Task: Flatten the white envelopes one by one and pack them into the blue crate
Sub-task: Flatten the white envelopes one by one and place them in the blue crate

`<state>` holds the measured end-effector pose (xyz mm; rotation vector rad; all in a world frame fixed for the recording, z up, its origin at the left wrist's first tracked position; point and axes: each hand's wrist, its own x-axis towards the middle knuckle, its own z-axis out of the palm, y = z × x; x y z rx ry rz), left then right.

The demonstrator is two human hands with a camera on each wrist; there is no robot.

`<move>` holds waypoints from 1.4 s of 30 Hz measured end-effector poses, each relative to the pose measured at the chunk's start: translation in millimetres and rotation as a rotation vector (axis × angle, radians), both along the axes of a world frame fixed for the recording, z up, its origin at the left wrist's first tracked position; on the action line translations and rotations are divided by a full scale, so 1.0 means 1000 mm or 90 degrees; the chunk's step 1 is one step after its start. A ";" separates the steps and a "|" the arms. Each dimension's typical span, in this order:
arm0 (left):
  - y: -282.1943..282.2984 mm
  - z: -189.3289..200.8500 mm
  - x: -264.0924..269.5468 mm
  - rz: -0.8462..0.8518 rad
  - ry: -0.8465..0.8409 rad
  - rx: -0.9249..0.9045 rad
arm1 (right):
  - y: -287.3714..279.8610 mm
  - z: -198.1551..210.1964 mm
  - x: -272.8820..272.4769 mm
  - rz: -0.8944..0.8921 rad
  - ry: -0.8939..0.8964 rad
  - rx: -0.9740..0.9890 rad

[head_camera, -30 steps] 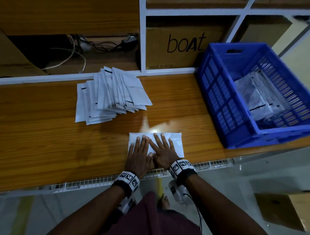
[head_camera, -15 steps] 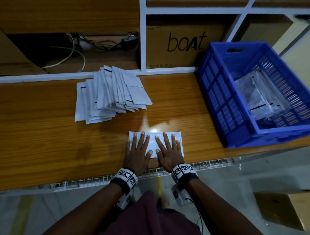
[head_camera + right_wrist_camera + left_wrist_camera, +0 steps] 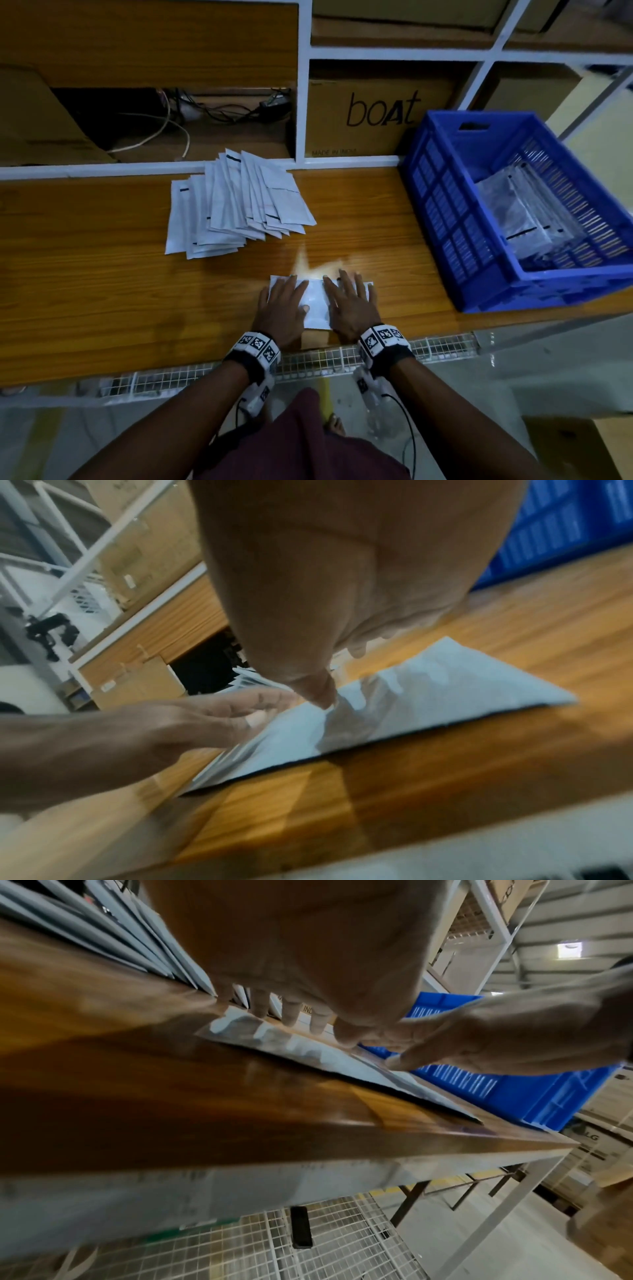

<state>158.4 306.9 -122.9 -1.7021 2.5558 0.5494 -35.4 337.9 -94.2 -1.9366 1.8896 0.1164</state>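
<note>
One white envelope (image 3: 315, 301) lies flat near the front edge of the wooden table (image 3: 102, 291). My left hand (image 3: 282, 308) presses its left half with straight fingers, and my right hand (image 3: 349, 305) presses its right half the same way. The left wrist view shows the envelope (image 3: 308, 1053) under my left fingers (image 3: 291, 1012). In the right wrist view the envelope (image 3: 428, 696) lies under my right hand. A fanned pile of white envelopes (image 3: 236, 205) sits further back on the left. The blue crate (image 3: 479, 281) at the right holds several packed envelopes (image 3: 513, 212).
A cardboard box (image 3: 380, 113) marked "boAt" stands in the white shelf frame behind the table. Cables (image 3: 212, 113) lie in the dark shelf bay on the left. Wire mesh (image 3: 342, 359) runs along the table's front edge.
Both hands have slid apart across the envelope, the left toward its left end and the right toward its right end. The envelope stays where it was.
</note>
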 end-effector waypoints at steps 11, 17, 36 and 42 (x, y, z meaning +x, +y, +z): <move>-0.024 0.027 -0.007 -0.013 -0.041 -0.019 | -0.032 0.029 0.005 0.088 0.115 -0.078; -0.035 0.042 -0.009 -0.023 -0.001 -0.084 | -0.042 0.050 -0.001 0.076 0.090 -0.095; -0.011 0.027 -0.010 -0.133 -0.010 -0.093 | 0.013 0.002 0.008 0.044 0.057 -0.178; -0.010 -0.006 -0.021 -0.092 -0.057 0.002 | 0.018 -0.003 0.012 0.007 -0.004 -0.157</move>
